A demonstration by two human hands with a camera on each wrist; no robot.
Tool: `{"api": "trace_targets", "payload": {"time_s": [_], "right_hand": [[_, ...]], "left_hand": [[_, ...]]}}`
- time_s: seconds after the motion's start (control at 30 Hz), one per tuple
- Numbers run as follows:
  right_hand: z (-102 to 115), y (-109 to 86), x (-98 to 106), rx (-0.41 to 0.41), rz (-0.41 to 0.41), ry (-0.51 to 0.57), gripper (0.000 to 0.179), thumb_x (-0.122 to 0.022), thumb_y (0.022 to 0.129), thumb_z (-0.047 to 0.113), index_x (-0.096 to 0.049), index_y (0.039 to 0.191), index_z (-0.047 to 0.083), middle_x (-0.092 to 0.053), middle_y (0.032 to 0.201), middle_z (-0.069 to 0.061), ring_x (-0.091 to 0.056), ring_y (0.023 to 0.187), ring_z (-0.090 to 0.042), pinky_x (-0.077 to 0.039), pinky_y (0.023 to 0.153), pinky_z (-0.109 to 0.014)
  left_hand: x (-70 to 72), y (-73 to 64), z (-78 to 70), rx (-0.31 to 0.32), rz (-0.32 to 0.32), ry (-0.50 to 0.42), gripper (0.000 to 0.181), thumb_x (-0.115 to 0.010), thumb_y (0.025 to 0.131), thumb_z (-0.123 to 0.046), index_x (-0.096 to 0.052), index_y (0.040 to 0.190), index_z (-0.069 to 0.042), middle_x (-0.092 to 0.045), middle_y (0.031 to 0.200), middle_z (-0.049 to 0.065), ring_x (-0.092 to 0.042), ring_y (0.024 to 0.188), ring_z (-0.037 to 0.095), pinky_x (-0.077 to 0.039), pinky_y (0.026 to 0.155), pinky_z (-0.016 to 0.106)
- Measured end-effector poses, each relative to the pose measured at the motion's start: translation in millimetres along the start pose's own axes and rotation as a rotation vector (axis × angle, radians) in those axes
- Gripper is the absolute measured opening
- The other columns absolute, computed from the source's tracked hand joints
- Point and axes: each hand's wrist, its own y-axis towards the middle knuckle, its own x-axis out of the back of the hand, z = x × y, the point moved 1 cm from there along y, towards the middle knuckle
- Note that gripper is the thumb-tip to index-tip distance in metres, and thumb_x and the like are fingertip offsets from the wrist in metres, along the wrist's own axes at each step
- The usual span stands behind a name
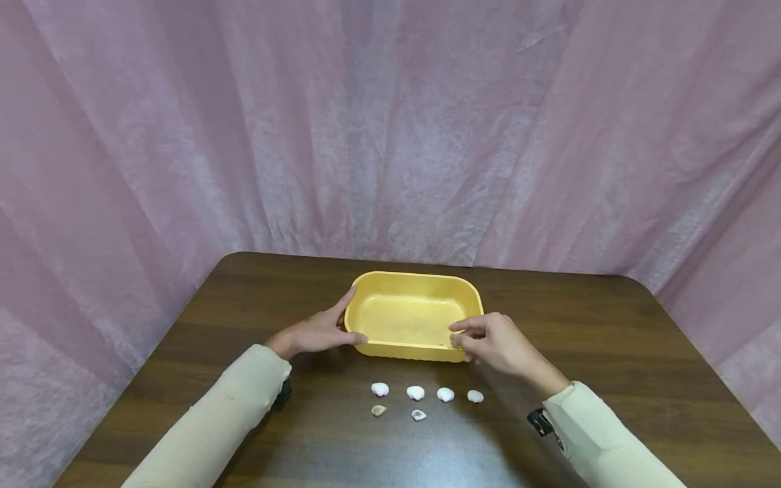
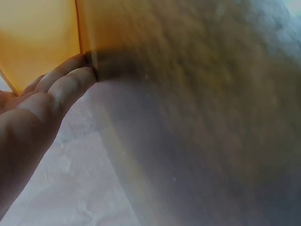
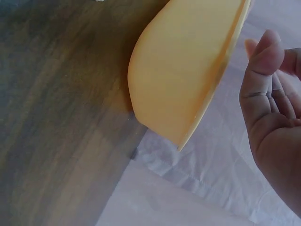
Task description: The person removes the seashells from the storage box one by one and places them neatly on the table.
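A yellow plastic basin (image 1: 415, 308) stands on the table. My left hand (image 1: 323, 331) holds its left end in the head view, thumb at the near rim and fingers along the side. In the left wrist view, fingertips (image 2: 82, 73) lie against the basin's outer wall (image 2: 40, 33). My right hand (image 1: 497, 342) is over the near right corner with thumb and index finger close together. The right wrist view shows this hand (image 3: 277, 103) above the basin's side (image 3: 174, 66), fingers bent inward; I cannot tell whether they pinch something small.
In front of the basin lies a row of several white scallop-like shells (image 1: 415, 392). Nearer sit two small pointed shells, one brownish (image 1: 378, 411) and one whitish (image 1: 418, 415). The dark wooden table (image 1: 579, 339) meets a pink curtain (image 1: 390, 135) behind.
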Motion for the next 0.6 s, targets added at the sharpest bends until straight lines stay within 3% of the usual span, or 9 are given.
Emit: {"api": "trace_targets", "payload": {"time_s": [0.17, 0.33, 0.47, 0.6], "right_hand": [[-2, -8.9, 1, -0.009, 0.032, 0.112, 0.014, -0.068, 0.089, 0.002, -0.07, 0.1, -0.005, -0.071, 0.077, -0.01, -0.066, 0.063, -0.025, -0.054, 0.055, -0.033], [-4, -14.6, 0, -0.011, 0.041, 0.157, 0.008, -0.068, 0.087, 0.0, -0.064, 0.093, -0.004, -0.069, 0.08, -0.008, -0.065, 0.066, -0.025, -0.052, 0.057, -0.029], [-5, -18.2, 0, 0.008, 0.035, 0.13, 0.017, -0.068, 0.088, 0.002, -0.068, 0.103, -0.006, -0.073, 0.088, -0.01, -0.068, 0.073, -0.025, -0.053, 0.064, -0.027], [-5, -22.2, 2, 0.034, 0.025, 0.069, 0.023, -0.069, 0.091, 0.01, -0.073, 0.109, -0.002, -0.074, 0.091, -0.006, -0.067, 0.076, -0.016, -0.052, 0.069, -0.025]], "left_hand": [[0.6, 1.0, 0.3, 0.0, -0.003, 0.003, 0.112, -0.076, 0.085, -0.047, 0.004, 0.161, -0.032, -0.062, 0.13, 0.006, -0.055, 0.119, 0.018, -0.033, 0.107, 0.05], [0.9, 0.9, 0.6, 0.006, -0.008, 0.011, 0.112, -0.076, 0.084, -0.049, 0.003, 0.161, -0.033, -0.062, 0.131, 0.006, -0.053, 0.12, 0.02, -0.032, 0.106, 0.051], [1.2, 0.3, -0.3, 0.008, 0.0, 0.002, 0.113, -0.077, 0.084, -0.048, 0.004, 0.161, -0.033, -0.062, 0.131, 0.007, -0.054, 0.119, 0.02, -0.033, 0.105, 0.053], [0.9, 0.3, -1.1, 0.01, 0.003, 0.003, 0.113, -0.077, 0.084, -0.048, 0.005, 0.161, -0.033, -0.061, 0.13, 0.006, -0.054, 0.118, 0.019, -0.033, 0.105, 0.053]]}}
